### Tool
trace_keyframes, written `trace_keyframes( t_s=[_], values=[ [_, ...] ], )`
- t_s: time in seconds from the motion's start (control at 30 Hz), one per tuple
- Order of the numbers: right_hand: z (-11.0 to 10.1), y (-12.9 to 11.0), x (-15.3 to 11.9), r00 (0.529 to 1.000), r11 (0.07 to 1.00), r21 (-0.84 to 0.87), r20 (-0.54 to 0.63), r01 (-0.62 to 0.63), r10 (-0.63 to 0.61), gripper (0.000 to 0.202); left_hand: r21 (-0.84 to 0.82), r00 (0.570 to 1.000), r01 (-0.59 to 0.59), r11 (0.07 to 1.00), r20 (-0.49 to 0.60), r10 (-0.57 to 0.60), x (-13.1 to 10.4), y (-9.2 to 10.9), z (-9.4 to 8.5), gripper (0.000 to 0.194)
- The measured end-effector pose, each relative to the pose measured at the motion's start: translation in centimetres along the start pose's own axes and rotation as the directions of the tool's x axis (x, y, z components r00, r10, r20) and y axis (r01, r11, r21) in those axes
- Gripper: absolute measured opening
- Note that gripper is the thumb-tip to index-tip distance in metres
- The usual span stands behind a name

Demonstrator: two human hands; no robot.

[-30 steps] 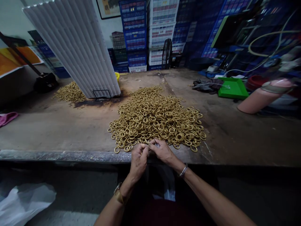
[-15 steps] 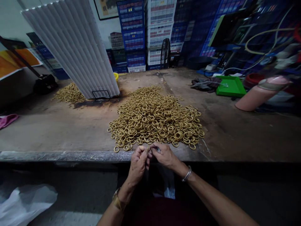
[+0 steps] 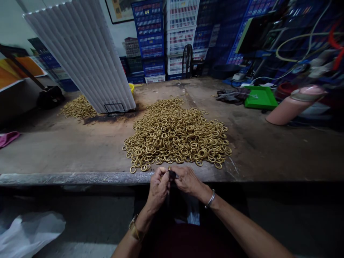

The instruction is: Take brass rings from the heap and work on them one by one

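Note:
A wide heap of gold-coloured rings point(image 3: 177, 136) lies on the brown table point(image 3: 80, 143). Just in front of it, at the table's front edge, my two hands meet. My left hand point(image 3: 159, 184) is closed, fingertips pinched around something mostly hidden, with a small bit of gold colour by them. My right hand point(image 3: 188, 181) is closed on a small dark tool point(image 3: 172, 174), whose end touches the fingers of my left hand. What kind of tool it is cannot be made out.
A tall ribbed white panel point(image 3: 86, 53) leans in a black wire stand, with a smaller ring pile point(image 3: 77, 107) beside it. At the right are a green tray point(image 3: 260, 97) and a pink bottle point(image 3: 294, 106). Stacked crates point(image 3: 150, 43) stand behind the table.
The dark tool now shows between my hands, where my right fingers were pinched close to my left. My right hand has turned slightly. The view has shifted a little.

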State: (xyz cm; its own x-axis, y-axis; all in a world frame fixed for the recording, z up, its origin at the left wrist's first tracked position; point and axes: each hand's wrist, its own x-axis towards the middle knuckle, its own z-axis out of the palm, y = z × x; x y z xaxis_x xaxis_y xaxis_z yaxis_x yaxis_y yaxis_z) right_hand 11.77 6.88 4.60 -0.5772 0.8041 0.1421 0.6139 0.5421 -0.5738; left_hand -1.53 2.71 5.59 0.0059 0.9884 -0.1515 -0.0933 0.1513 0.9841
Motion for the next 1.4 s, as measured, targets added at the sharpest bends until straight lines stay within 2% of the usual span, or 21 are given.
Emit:
trace_keyframes(
  t_s=[0.4, 0.53, 0.63, 0.73, 0.83, 0.97, 1.13, 1.23, 1.3, 1.4],
  values=[
    [0.0, -0.8, 0.3, 0.992, 0.990, -0.123, 0.087, -0.076, 0.087, 0.013, -0.023, 1.000, 0.023, 0.999, -0.017, -0.024, -0.3, -0.5, -0.7, 0.026],
    [0.2, -0.2, 1.3, 0.977, 0.955, -0.233, 0.067, -0.182, 0.202, 0.016, -0.143, 0.994, 0.069, 0.987, 0.099, -0.056, -2.1, 0.1, -1.0, 0.024],
    [0.7, -0.8, 2.5, 0.985, 0.955, -0.256, 0.043, -0.149, 0.165, 0.016, -0.363, 0.983, 0.134, 0.922, 0.166, -0.077, -3.5, 0.5, -1.4, 0.021],
    [1.9, -2.4, 4.0, 0.997, 0.980, -0.195, 0.053, -0.039, 0.050, 0.014, -0.534, 0.988, 0.151, 0.832, 0.106, -0.111, -4.1, 0.3, -2.2, 0.022],
    [3.4, -4.0, 5.6, 0.999, 0.981, -0.192, 0.044, 0.004, 0.005, 0.019, -0.597, 0.989, 0.136, 0.791, 0.039, -0.142, -4.3, -0.2, -3.7, 0.020],
    [4.9, -5.1, 7.0, 0.992, 0.965, -0.259, 0.124, 0.040, -0.008, 0.023, -0.660, 0.985, 0.116, 0.742, -0.019, -0.170, -4.6, -0.9, -5.5, 0.014],
    [5.4, -5.2, 7.2, 0.991, 0.948, -0.317, 0.129, 0.004, 0.039, 0.019, -0.735, 0.984, 0.138, 0.664, 0.026, -0.176, -4.5, -1.4, -6.6, 0.015],
    [5.2, -4.7, 7.2, 0.996, 0.969, -0.245, 0.092, 0.009, 0.014, 0.018, -0.764, 0.981, 0.171, 0.622, 0.072, -0.180, -4.1, -1.4, -6.7, 0.015],
    [4.8, -4.1, 7.2, 0.998, 0.993, -0.122, 0.056, 0.000, 0.007, 0.014, -0.763, 0.978, 0.180, 0.621, 0.072, -0.195, -3.7, -1.3, -6.5, 0.014],
    [3.4, -3.0, 6.6, 0.998, 0.978, 0.195, 0.019, -0.067, 0.064, 0.013, -0.667, 0.979, 0.137, 0.732, -0.024, -0.205, -2.7, -1.0, -5.9, 0.016]
  ],
)
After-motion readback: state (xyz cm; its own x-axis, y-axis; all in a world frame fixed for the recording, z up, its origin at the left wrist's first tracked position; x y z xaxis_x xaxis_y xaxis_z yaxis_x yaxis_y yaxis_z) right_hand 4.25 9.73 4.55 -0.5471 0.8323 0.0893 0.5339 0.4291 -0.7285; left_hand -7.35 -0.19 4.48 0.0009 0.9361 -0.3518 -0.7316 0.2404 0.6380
